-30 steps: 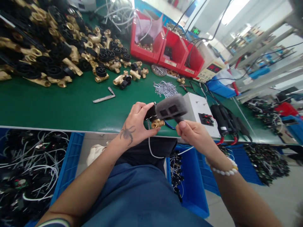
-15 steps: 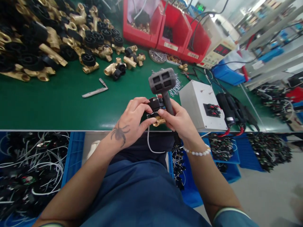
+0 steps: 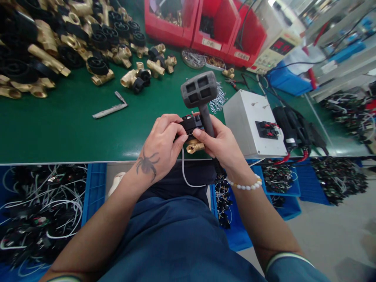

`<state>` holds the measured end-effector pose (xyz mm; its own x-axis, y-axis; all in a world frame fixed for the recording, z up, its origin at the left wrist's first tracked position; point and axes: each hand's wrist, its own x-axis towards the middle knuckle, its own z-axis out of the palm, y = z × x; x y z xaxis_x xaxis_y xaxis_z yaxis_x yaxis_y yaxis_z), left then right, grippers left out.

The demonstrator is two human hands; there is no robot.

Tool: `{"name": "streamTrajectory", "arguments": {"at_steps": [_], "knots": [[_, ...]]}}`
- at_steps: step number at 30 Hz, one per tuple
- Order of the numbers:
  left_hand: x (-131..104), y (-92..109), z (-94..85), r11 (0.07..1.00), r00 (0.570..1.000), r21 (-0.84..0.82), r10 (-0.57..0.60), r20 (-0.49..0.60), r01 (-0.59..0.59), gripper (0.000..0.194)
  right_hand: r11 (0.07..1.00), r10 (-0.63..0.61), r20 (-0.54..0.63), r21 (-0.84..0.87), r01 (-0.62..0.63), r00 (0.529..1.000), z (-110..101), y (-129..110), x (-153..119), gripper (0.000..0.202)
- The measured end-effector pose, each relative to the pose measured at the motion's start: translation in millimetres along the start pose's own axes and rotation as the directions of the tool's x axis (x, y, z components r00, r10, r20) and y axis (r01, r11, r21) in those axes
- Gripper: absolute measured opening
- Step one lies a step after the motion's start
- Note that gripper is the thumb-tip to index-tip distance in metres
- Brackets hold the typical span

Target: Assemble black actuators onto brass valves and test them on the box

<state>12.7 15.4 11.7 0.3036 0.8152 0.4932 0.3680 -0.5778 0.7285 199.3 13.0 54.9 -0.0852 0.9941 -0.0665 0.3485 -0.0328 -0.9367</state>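
Note:
Between my hands, at the near edge of the green bench, is a brass valve point(image 3: 192, 147) with a black plastic housing point(image 3: 190, 123) on top. A white cable point(image 3: 184, 172) hangs from it below the bench edge. My left hand point(image 3: 166, 143) grips the housing's left side, thumb and fingers pinched together. My right hand point(image 3: 221, 141) is wrapped round the handle of a hammer with a grey block head point(image 3: 199, 89), and its thumb presses on the valve assembly's right side. The hammer stands head up above the assembly. Some right fingertips are hidden.
Brass valves with black parts point(image 3: 100, 66) are heaped at the back left. A folded metal tool point(image 3: 110, 110) lies on the green bench point(image 3: 58, 133). Red bins point(image 3: 173, 37), metal clips point(image 3: 217, 100) and a grey box point(image 3: 252, 125) stand beyond. Blue crates point(image 3: 95, 192) of wired parts sit below.
The left thumb and fingers have drawn closer together at the housing, and the brass end shows more clearly. The hammer stays in my right hand. The whole view has shifted slightly.

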Motion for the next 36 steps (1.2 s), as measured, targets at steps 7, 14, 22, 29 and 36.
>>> {"name": "streamTrajectory", "arguments": {"at_steps": [7,14,22,29,36], "knots": [[-4.6,8.8,12.4,0.990,0.993,0.130,0.062,-0.099,-0.049,0.047,0.980,-0.131,-0.091,-0.165,0.115,0.987,-11.0,-7.1,-7.3,0.053],[-2.6,8.4,17.4,0.998,0.983,0.055,0.034,-0.179,-0.025,0.038,0.921,-0.351,-0.248,-0.266,0.285,0.903,-41.4,-28.7,-51.0,0.046],[-2.5,7.2,16.2,0.999,0.985,0.032,-0.007,-0.175,0.012,0.040,0.793,-0.229,-0.111,-0.597,0.119,0.967,-63.3,-38.5,-60.5,0.057],[-3.2,10.0,15.3,0.999,0.983,-0.020,-0.049,-0.176,0.046,0.040,0.746,-0.090,0.080,-0.655,0.121,0.993,-56.6,-42.8,-51.4,0.063],[-3.6,9.8,15.9,0.999,0.986,-0.030,-0.034,-0.163,0.029,0.038,0.880,-0.165,-0.047,-0.458,0.126,0.985,-64.2,-46.9,-51.1,0.063]]}}
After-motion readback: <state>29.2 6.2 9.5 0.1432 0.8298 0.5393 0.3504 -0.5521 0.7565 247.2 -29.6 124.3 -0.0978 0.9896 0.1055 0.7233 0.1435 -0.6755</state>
